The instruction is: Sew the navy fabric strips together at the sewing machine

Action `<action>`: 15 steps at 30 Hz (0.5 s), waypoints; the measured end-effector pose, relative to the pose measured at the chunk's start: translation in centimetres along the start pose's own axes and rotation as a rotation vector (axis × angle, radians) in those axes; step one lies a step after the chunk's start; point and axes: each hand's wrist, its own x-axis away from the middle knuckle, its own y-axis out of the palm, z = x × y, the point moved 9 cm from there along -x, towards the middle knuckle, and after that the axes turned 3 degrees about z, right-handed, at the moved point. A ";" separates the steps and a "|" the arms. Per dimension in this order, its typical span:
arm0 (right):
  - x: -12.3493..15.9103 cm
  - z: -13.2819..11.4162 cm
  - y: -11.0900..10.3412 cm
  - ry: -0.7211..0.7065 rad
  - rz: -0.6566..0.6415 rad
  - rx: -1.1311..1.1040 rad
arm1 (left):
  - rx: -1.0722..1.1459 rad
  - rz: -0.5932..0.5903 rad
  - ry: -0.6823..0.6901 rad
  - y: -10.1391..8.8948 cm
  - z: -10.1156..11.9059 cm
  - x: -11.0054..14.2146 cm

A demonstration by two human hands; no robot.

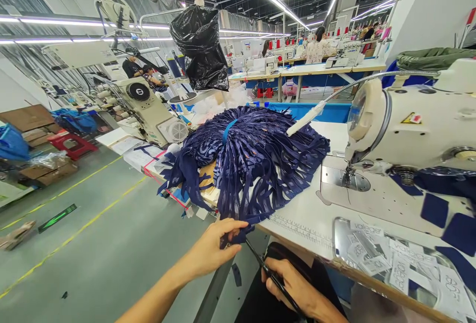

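A big bundle of navy fabric pieces [249,164] lies on the table, gathered at its top by a blue band [229,130], with many strips fanning outward. At the table's front edge my left hand [213,246] pinches the ends of some navy strips between thumb and fingers. My right hand [288,283] is wrapped round black scissors [273,274], just below and right of my left hand. The scissor tips point up at the pinched strips; whether the blades touch the fabric I cannot tell.
A white sewing machine [412,119] stands at the right, with a metal tray [339,236] of printed labels before it. Another machine [145,109] stands at left. A black plastic bag [203,47] hangs behind the bundle. Several people work farther back. Fabric scraps [236,274] lie on the floor.
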 end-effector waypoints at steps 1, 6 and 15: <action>0.0 -0.2 -0.1 -0.002 0.006 0.012 | -0.010 0.002 -0.003 0.1 0.0 0.0; 0.0 -0.7 -0.5 -0.019 0.018 0.061 | -0.158 0.080 0.005 -0.3 -0.3 0.0; 0.0 0.2 -0.5 -0.025 0.015 0.077 | -0.341 0.138 0.304 0.3 1.1 0.3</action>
